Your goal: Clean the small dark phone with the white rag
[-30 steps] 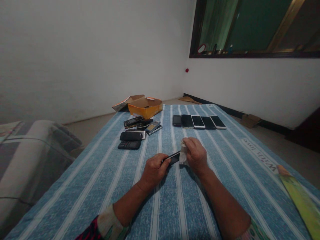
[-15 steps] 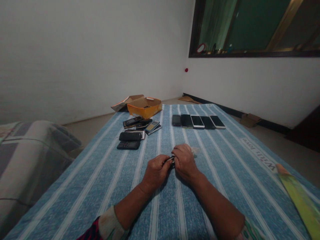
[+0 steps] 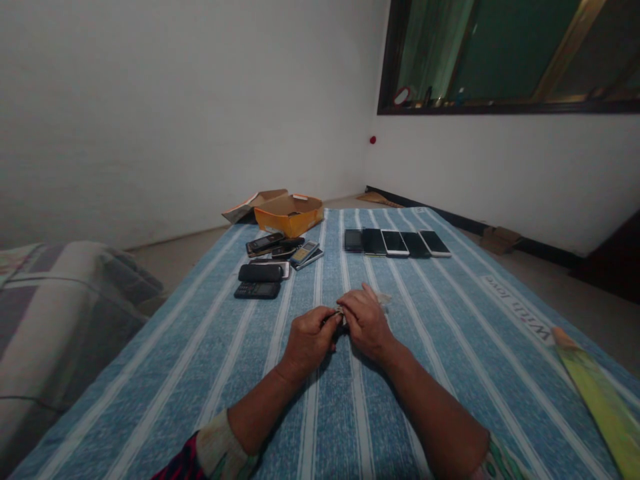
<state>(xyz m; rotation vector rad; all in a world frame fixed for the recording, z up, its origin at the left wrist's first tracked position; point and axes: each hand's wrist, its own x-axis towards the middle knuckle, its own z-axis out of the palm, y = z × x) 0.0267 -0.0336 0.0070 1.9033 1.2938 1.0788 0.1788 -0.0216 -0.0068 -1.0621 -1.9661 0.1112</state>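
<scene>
My left hand (image 3: 310,339) and my right hand (image 3: 367,323) meet over the middle of the striped cloth (image 3: 250,373). Both are closed, thumbs and fingers pinching a small object (image 3: 341,311) between them. Only a pale, greyish bit of it shows; the fingers cover the rest, so its kind cannot be made out. Just beyond my right hand's knuckles a whitish, filmy scrap (image 3: 385,299) sticks out. Whether that hand holds it or it lies on the cloth is unclear.
Several old mobile phones (image 3: 257,290) lie in a loose pile at left, before an open orange box (image 3: 280,221). Further right, several smartphones (image 3: 395,243) form a row. A yellow-green strip (image 3: 595,393) lies at the right edge. A draped blanket (image 3: 65,320) is at left.
My fingers have shifted slightly around the small object. Its dark edge showed before; now a paler part does. My right hand's fingers have lifted a little. The phones and box stay put.
</scene>
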